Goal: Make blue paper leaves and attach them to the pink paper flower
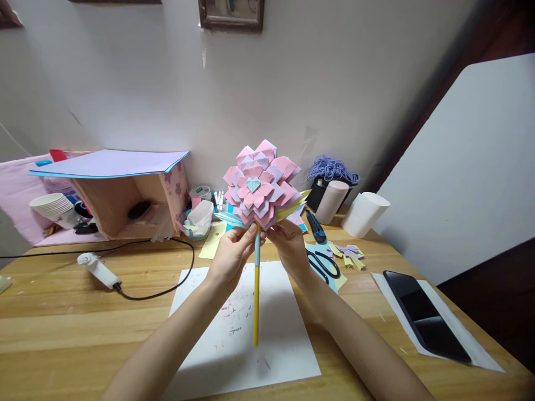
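Observation:
A layered pink and lilac paper flower (257, 186) with a small light-blue heart at its centre stands upright in front of me. Its stem (256, 301), light blue at the top and yellow below, hangs over a paint-marked white sheet (288, 340). My left hand (236, 250) pinches the top of the stem between thumb and fingers, just under the petals. Behind the flower's lower right edge, my right hand (288, 245) grips it from below, its fingertips partly hidden. A light-blue leaf (230, 219) sticks out left and a yellow-green leaf (295, 207) right.
Scissors (324, 264), a utility knife (316, 226) and paper scraps (349, 255) lie to the right, beyond them a phone (426, 314). A white glue gun (98, 271) with a black cord rests left, before an open cardboard box (125, 206). White paper cups (364, 214) stand at the back.

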Tool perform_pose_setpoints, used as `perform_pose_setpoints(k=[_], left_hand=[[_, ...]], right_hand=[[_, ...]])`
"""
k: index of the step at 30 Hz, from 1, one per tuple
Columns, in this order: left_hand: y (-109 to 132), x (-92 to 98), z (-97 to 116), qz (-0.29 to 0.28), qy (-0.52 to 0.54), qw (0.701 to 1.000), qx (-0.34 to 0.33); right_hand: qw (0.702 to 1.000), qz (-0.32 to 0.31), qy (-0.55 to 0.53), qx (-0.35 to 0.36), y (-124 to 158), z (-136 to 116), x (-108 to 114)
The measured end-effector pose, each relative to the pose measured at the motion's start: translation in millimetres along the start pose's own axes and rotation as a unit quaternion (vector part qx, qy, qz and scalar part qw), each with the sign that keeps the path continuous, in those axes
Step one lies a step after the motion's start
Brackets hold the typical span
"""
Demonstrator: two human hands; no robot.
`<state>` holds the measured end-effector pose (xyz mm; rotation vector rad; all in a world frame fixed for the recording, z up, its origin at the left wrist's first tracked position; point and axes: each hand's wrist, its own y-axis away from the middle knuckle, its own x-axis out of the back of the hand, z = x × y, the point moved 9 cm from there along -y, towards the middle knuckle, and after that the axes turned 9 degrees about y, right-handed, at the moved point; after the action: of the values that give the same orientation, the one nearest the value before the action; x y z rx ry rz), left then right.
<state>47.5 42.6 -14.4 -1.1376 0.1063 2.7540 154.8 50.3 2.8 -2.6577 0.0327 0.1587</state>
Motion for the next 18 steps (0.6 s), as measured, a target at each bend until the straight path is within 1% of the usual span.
perform_pose_setpoints(k=[5,7,11,18], left_hand=[[1.2,-2.0,-5.2,-0.009,-0.004,1.0,0.024],[1.9,-2.5,-6.6,-0.008,0.001,0.999,0.031],[3.3,-3.0,-8.0,-0.003,0.015,0.999,0.042],[5.8,-5.3,-4.3,-0.011,-0.007,0.999,0.036]], right_hand=[[0.999,-0.017,-0.024,-0.034,-4.7,15.5,1.0],[0.999,-0.02,-0.029,-0.035,-5.6,17.5,2.2],[0.999,-0.027,-0.023,-0.03,-5.2,16.8,2.3],[0.999,-0.015,-0.019,-0.024,-6.9,10.1,7.4]])
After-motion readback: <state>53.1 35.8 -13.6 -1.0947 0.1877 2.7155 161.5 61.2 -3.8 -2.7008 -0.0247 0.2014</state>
